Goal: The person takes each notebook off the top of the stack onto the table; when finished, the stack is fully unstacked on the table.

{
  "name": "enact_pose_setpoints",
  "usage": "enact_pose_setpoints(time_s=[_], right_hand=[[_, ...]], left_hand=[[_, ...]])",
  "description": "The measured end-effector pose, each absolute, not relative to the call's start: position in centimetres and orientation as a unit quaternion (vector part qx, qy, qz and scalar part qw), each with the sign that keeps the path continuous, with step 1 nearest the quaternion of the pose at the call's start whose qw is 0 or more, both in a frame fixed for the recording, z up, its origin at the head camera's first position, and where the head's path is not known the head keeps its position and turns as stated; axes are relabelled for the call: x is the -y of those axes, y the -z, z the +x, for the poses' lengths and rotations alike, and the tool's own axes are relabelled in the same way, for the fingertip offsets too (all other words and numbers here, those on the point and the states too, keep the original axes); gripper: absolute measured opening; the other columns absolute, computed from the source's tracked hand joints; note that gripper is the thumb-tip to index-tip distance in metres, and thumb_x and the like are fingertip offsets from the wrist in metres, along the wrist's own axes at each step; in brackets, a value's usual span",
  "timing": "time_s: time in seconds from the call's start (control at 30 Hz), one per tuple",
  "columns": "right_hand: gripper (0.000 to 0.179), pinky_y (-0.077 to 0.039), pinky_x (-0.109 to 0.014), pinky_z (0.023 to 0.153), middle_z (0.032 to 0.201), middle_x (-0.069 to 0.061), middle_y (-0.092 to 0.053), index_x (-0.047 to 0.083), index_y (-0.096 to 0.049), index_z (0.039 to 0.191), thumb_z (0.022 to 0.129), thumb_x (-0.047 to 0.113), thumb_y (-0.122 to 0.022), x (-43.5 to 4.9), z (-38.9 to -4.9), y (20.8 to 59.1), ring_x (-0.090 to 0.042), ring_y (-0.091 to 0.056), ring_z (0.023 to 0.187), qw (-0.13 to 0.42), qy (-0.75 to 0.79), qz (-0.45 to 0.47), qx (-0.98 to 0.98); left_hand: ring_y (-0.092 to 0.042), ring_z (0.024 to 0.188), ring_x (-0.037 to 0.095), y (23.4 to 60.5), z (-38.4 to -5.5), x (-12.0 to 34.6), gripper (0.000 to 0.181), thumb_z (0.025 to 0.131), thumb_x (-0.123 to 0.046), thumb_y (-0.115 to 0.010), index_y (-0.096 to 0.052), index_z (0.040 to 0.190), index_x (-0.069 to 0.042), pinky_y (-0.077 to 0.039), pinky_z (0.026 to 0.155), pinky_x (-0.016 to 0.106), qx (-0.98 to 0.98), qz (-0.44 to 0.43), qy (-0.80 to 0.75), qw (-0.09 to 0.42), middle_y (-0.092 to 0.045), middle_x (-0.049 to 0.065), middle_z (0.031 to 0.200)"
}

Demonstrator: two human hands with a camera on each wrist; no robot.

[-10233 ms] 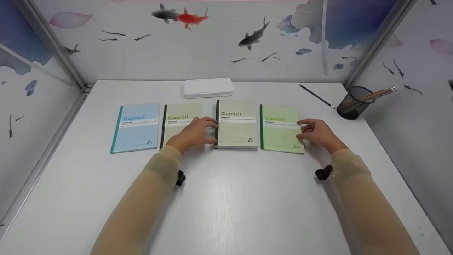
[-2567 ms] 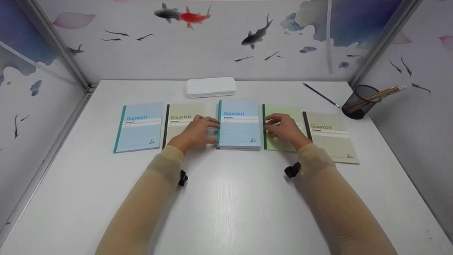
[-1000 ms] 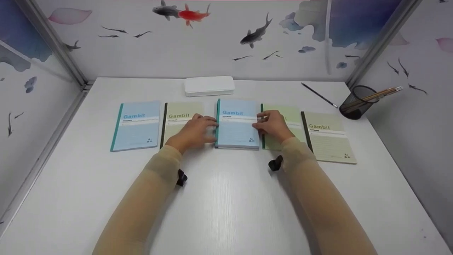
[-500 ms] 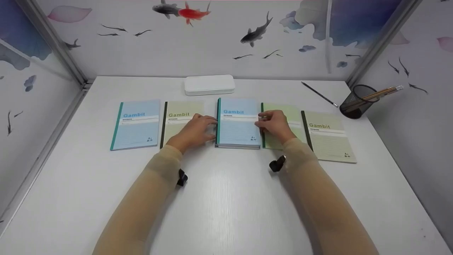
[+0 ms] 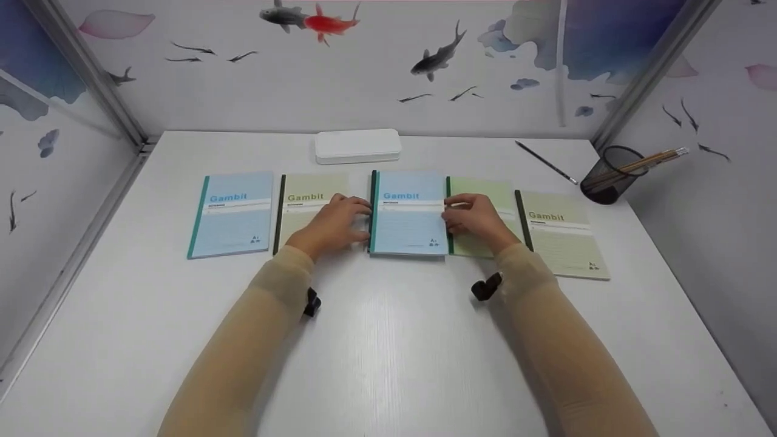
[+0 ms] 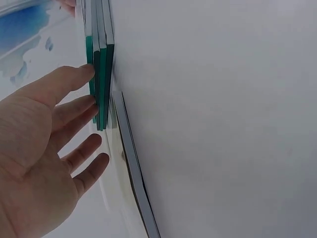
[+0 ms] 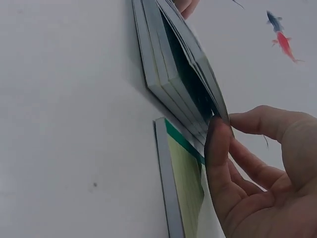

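Compared with half a second earlier, the top blue notebook (image 5: pixel 408 212) of the centre stack (image 6: pixel 99 74) sits shifted slightly toward the person, its right edge lifted, and a dark spine shows at its left; the right hand (image 5: pixel 476 218) has drawn a little toward the right. The left hand (image 5: pixel 331 224) is unchanged.

Hidden: the right hand covers the title of the green notebook (image 5: pixel 479 215) beneath it, and the left hand covers much of the beige notebook (image 5: pixel 309 209). From the head view the count of books in the stack cannot be read; the wrist views show several covers.

Right hand: thumb and fingers (image 7: pixel 220 163) pinch the lifted right edge of the top blue notebook, the hand lying over the green notebook just to the right. Left hand: fingers (image 6: pixel 74 79) straight, pressed against the stack's green spines, palm on the beige notebook. The stack lies mid-worktop (image 5: pixel 388 340), between both hands.
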State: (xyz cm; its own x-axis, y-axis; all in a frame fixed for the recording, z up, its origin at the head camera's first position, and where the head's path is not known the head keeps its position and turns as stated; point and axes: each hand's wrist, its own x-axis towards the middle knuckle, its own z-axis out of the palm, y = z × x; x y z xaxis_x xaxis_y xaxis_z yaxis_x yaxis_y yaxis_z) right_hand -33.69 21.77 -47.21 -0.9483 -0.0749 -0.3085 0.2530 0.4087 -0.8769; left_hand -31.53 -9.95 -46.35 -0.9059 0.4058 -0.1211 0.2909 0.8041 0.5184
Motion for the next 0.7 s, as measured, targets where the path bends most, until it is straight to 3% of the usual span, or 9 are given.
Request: enact_pose_setpoints(time_s=[0.3, 0.7], right_hand=[[0.057, -0.062, -0.025, 0.077, 0.126, -0.015, -0.069, 0.010, -0.054, 0.149, 0.095, 0.020, -0.071, -22.4, -33.1, 47.6, -0.013, -0.072, 0.086, 0.171, 0.563, 0.075, -0.805], [0.055, -0.060, -0.025, 0.069, 0.127, -0.020, -0.068, 0.013, -0.053, 0.148, 0.094, 0.012, -0.066, -23.3, -30.3, 47.3, -0.013, -0.072, 0.082, 0.160, 0.601, 0.040, -0.782]], left_hand=[[-0.038, 0.142, 0.023, 46.3, -31.6, 9.9, 0.055, 0.093, -0.031, -0.078, -0.061, 0.143, -0.015, -0.035, 0.122, 0.040, -0.944, 0.184, -0.247, 0.113, -0.052, -0.003, 0.153], [-0.037, 0.145, 0.027, 46.0, -31.3, 9.9, 0.053, 0.094, -0.028, -0.075, -0.061, 0.143, -0.013, -0.035, 0.122, 0.042, -0.945, 0.194, -0.242, 0.108, -0.052, -0.002, 0.154]])
